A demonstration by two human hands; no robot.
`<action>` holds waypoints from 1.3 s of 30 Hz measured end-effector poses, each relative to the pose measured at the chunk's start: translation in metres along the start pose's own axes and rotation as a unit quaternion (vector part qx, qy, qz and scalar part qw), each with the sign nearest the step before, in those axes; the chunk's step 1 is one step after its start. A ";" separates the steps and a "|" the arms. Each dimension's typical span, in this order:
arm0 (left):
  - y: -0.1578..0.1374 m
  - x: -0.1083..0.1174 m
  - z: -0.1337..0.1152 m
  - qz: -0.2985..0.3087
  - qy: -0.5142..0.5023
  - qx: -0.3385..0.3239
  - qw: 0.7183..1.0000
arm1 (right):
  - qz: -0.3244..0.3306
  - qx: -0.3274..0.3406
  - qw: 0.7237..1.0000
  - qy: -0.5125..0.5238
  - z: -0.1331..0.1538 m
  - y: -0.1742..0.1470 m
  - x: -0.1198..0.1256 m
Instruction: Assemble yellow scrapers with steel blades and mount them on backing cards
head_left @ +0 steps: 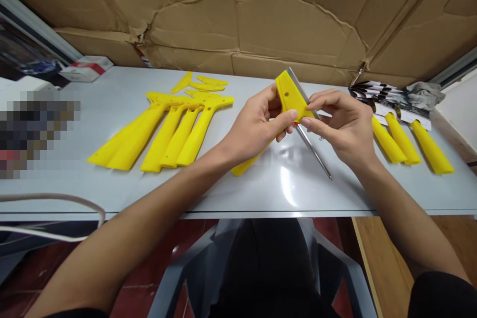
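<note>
My left hand (255, 126) is closed around a yellow plastic scraper (292, 97), thumb pressed on its wide head. The scraper is tilted, its handle slanting down to the left, partly behind the hand. A thin metal blade (297, 83) runs along the head's right edge. With thumb and fingers, my right hand (346, 126) pinches the lower corner of the head and blade. Below both hands, a screwdriver (315, 153) with a metal shaft lies on the table, its handle mostly hidden. A tiny metal piece (321, 138) rests near my right fingers.
Several yellow scraper handles (149, 134) lie to the left, with loose yellow head pieces (208, 84) behind. Finished-looking scrapers in printed cards (432, 144) lie right, beside a grey cloth (425, 95). Cardboard (238, 25) stands behind. A white cable (55, 198) crosses the left front edge.
</note>
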State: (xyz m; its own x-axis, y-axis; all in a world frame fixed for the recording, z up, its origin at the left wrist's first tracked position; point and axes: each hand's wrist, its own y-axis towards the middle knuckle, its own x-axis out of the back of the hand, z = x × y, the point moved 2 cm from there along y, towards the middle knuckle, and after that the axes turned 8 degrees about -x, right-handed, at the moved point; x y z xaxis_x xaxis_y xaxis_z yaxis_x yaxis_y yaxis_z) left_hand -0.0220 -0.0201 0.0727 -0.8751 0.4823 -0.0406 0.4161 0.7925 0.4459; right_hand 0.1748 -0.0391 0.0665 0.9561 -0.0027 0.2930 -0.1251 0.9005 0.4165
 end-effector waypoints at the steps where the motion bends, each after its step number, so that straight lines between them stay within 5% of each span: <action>1: 0.000 0.000 -0.001 0.002 0.010 -0.011 1.000 | 0.009 -0.021 0.999 0.035 -0.002 0.000 -0.001; 5: 0.001 0.001 -0.003 0.009 0.042 -0.055 0.998 | 0.028 -0.063 0.993 0.097 -0.005 0.000 0.000; 26: -0.003 0.002 -0.005 -0.031 0.097 -0.084 0.991 | -0.035 0.001 0.998 0.054 0.011 -0.012 -0.011; 32: -0.003 0.007 -0.005 -0.056 0.184 -0.129 0.973 | 0.021 -0.023 0.999 0.018 0.003 -0.002 0.006; 36: -0.005 0.008 0.000 -0.024 0.294 -0.271 0.916 | -0.042 -0.073 0.990 -0.109 -0.019 0.020 0.035; 39: -0.010 0.004 0.006 0.031 0.423 -0.463 0.778 | -0.013 -0.100 0.954 -0.283 -0.030 0.030 0.034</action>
State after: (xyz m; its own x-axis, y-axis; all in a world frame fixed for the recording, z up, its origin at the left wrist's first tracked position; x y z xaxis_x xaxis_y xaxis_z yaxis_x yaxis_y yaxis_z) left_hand -0.0289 -0.0242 0.0630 -0.8730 -0.2206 0.4350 0.4501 -0.0207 0.8927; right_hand 0.2111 0.0005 0.0633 0.6549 -0.2096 0.7261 0.0038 0.9617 0.2742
